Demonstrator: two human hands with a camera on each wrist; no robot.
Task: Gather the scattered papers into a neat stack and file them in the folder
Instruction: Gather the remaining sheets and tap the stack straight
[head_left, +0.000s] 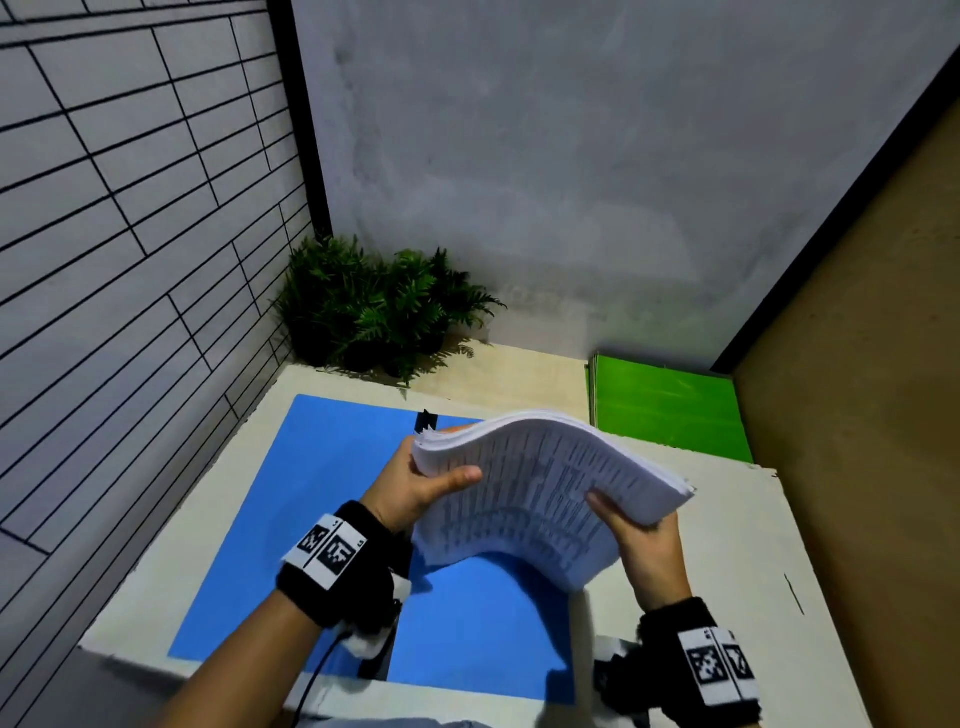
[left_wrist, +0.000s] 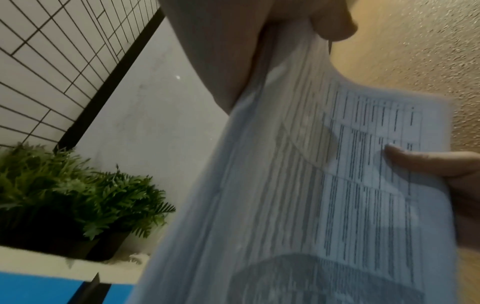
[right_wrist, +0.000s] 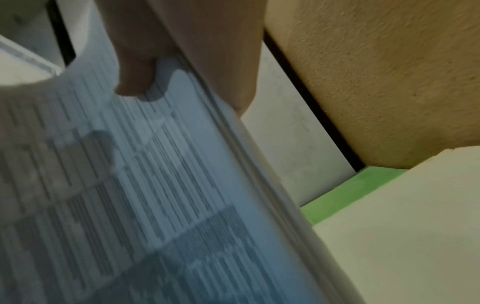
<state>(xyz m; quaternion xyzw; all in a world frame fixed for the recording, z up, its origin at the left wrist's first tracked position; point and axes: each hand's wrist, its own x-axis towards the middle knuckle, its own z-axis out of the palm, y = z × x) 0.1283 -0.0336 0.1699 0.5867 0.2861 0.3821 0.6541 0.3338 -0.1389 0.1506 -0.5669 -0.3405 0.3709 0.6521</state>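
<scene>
A thick stack of printed white papers (head_left: 540, 488) is held in the air over the table, bowed upward in the middle. My left hand (head_left: 421, 483) grips its left edge, thumb on top. My right hand (head_left: 636, 535) grips its right edge, thumb on the top sheet. The left wrist view shows the papers (left_wrist: 311, 195) close up under my left hand (left_wrist: 233, 41). In the right wrist view the stack (right_wrist: 155, 185) fills the left side, with my right hand (right_wrist: 155, 51) pinching it. An open blue folder (head_left: 291, 519) lies flat on the table beneath, its black clip (head_left: 425, 420) at the far edge.
A green folder (head_left: 670, 410) lies at the table's far right corner, seen also as a green folder (right_wrist: 350, 189) strip. Dark-potted ferns (head_left: 374, 306) stand at the far left corner. A tiled wall (head_left: 130, 234) runs along the left, a brown panel (head_left: 857, 364) along the right.
</scene>
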